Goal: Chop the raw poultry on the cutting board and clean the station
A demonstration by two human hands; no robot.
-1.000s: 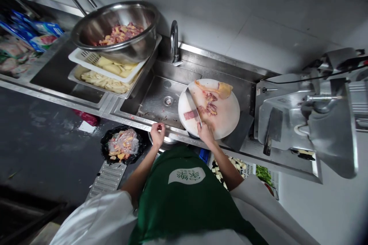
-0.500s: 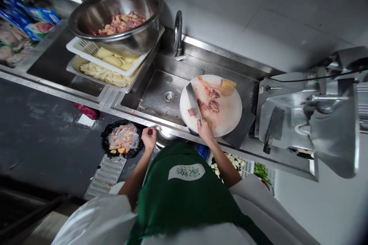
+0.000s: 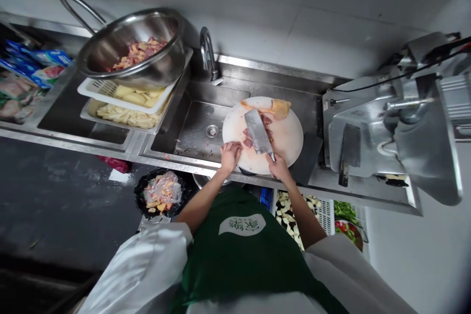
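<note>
My right hand (image 3: 279,167) is closed round the handle of a cleaver (image 3: 258,132). Its broad blade lies tilted over pieces of dark red meat (image 3: 248,143) on a round white chopping board (image 3: 290,142), partly hiding them. A yellowish piece of poultry with skin (image 3: 280,108) lies at the board's far edge. At the board's near left edge is my left hand (image 3: 230,157), fingers loosely bent and somewhat apart, with no held thing showing. The board sits over the right part of a steel sink (image 3: 195,130).
A steel bowl (image 3: 172,66) of cut meat rests on trays of sliced pale vegetables (image 3: 127,115) to the left. Below is a black-lined bin (image 3: 142,201) with scraps. A tap (image 3: 206,51) stands behind the sink. Another cleaver (image 3: 351,147) lies beside a slicing machine (image 3: 423,132) at right.
My left hand has moved from above the scrap bin up to the board's left edge. The cleaver has shifted right over the meat, its flat side now more visible. The camera view has shifted slightly.
</note>
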